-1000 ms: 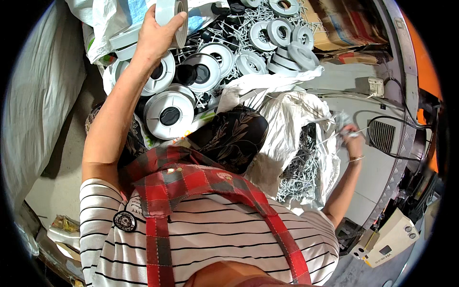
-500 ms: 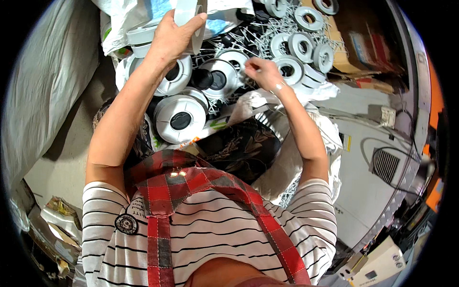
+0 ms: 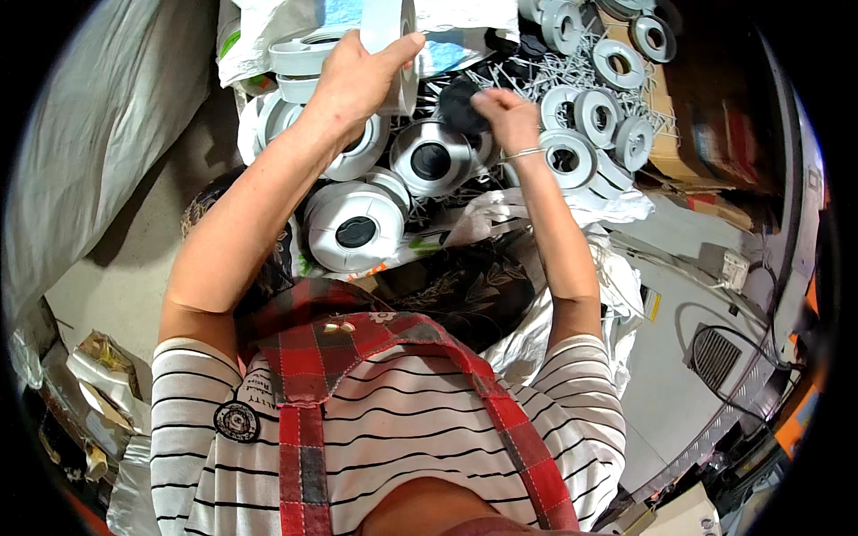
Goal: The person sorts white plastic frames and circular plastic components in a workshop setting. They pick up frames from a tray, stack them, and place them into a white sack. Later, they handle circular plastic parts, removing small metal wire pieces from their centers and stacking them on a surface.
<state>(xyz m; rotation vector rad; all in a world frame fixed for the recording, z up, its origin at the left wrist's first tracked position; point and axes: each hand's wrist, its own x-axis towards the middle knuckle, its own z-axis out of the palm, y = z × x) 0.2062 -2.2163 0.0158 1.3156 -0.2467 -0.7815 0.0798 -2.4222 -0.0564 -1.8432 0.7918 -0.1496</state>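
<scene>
My left hand (image 3: 353, 85) grips a light grey plastic ring part (image 3: 404, 85), thumb stretched over its rim. It is held up above the pile. My right hand (image 3: 511, 121) pinches a thin black disc (image 3: 460, 107) by its edge. Beneath the disc lies a grey flanged ring with a black centre (image 3: 433, 162). A similar flanged ring (image 3: 355, 226), also black in the middle, rests closer to me. More grey rings (image 3: 315, 57) are stacked left of my left hand, which partly covers another flanged ring.
Several grey rings (image 3: 596, 117) sit at the right over a heap of thin grey sticks (image 3: 550, 76). White sacking (image 3: 626, 207) borders the pile. Cardboard (image 3: 663, 134) stands at the far right, a grey metal cabinet (image 3: 666, 357) nearer. A large pale sheet (image 3: 98, 116) hangs at left.
My right hand, blurred and low over the pile before, now holds the black disc. A black disc that overlapped the middle flanged ring is gone from there. My left hand keeps its ring.
</scene>
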